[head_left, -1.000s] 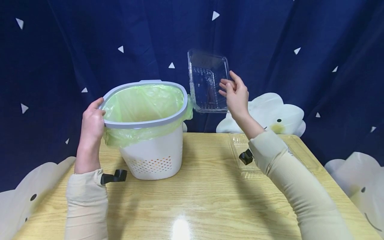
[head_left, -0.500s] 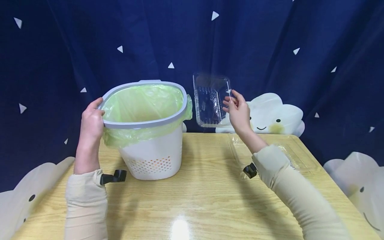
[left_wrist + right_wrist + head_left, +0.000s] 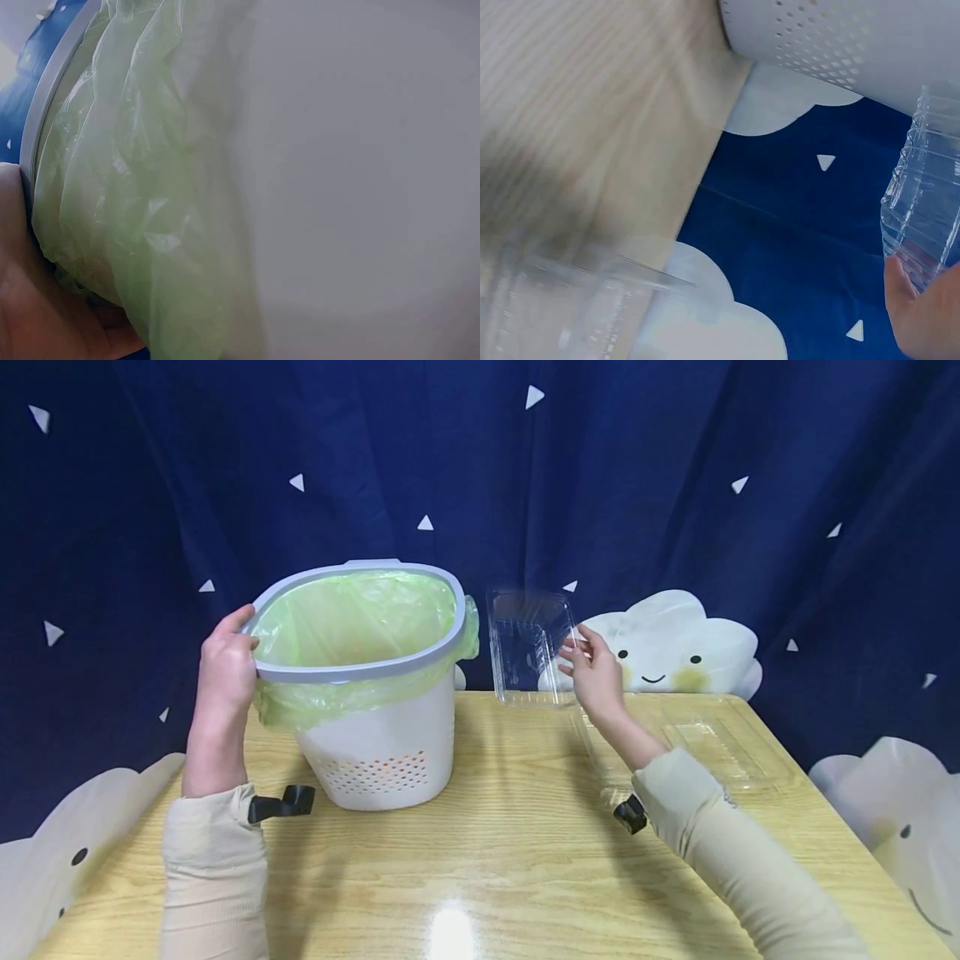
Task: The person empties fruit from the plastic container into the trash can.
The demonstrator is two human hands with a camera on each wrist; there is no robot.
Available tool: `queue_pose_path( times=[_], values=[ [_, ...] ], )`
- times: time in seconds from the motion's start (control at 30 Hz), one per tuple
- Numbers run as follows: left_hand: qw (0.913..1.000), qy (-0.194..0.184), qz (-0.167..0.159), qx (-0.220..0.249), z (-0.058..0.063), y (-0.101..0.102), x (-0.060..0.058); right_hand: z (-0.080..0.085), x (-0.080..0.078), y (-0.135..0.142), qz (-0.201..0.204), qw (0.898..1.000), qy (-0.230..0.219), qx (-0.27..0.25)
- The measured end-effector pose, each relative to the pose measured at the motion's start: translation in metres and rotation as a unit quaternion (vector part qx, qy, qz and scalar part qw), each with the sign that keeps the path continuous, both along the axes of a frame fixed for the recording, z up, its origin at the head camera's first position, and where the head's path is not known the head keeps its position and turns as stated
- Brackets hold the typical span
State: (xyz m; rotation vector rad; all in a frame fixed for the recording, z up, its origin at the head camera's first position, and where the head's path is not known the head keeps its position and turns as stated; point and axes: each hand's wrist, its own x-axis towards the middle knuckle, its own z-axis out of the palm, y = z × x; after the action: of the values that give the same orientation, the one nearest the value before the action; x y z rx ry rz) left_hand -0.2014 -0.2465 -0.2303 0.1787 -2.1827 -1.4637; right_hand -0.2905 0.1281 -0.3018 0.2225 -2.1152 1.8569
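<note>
On the left of the head view stands a white bin [image 3: 386, 727] with a grey-blue rim [image 3: 352, 673] and rows of small holes. A translucent green bag [image 3: 330, 618] lines it and hangs over its outside. My left hand [image 3: 227, 672] grips the rim at the left side; the left wrist view shows this hand [image 3: 45, 300] beside the draped bag [image 3: 142, 195]. To the bin's right, my right hand [image 3: 597, 677] holds a clear plastic food container [image 3: 525, 652] by its right edge, upright and apart from the bin. Its ribbed wall [image 3: 922, 195] shows in the right wrist view.
A second clear plastic container [image 3: 705, 747] lies on the wooden table [image 3: 540, 860] at the back right, partly behind my right forearm. Beyond the table's back edge hangs a dark blue curtain [image 3: 375, 460] with white triangles and clouds.
My right hand and the plastic container have come down from above the rim's height toward the table's back edge, shifting slightly right. The left hand and the bin have stayed in place.
</note>
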Motion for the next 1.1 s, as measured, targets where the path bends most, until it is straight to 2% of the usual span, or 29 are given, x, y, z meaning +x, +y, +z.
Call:
queue_pose_path(
  times=[0.37, 0.73, 0.97, 1.1],
  values=[
    [1.0, -0.006, 0.001, -0.001, 0.0, 0.001, 0.002, -0.034, 0.007, 0.004, -0.004, 0.997, -0.051, 0.049],
    [1.0, -0.005, 0.002, -0.006, 0.0, 0.0, 0.001, -0.054, 0.012, 0.004, -0.003, 0.992, -0.092, 0.084],
    [1.0, -0.002, 0.001, -0.005, 0.0, 0.001, 0.001, -0.066, 0.014, 0.002, 0.011, 0.985, -0.101, 0.139],
    [1.0, 0.0, 0.002, -0.004, 0.0, 0.001, 0.001, -0.074, 0.016, 0.002, 0.004, 0.976, -0.109, 0.188]
  ],
)
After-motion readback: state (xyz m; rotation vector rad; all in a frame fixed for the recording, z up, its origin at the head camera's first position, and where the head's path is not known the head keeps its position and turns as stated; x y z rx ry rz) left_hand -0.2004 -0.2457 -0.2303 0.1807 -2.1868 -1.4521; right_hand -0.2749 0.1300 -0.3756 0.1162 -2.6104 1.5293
